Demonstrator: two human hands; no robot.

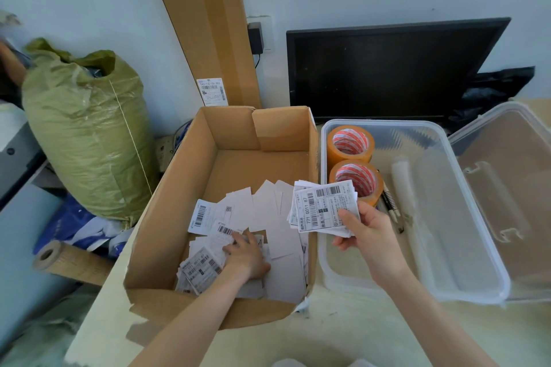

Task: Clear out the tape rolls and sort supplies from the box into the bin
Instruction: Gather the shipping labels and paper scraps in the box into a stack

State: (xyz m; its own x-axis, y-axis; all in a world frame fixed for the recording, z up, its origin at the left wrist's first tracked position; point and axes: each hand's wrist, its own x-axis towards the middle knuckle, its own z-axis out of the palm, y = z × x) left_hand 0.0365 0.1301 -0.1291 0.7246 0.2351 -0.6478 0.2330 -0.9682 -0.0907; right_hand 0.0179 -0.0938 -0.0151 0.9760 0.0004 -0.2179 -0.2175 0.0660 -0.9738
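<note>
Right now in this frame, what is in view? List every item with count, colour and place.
cardboard box: one, brown, open, centre
shipping labels: many, white with barcodes, loose in the box
label stack: one, white, held over the box's right edge
plastic bin: one, clear, right of the box
tape rolls: two, orange, at the bin's far left
pens: two, dark and pale, in the bin beside the tape
bin lid: one, clear, far right
monitor: one, black, against the wall
flat carton: one, brown, leaning on the wall
woven sack: one, green, left
left hand: in the box, on the labels
right hand: gripping the label stack
</note>
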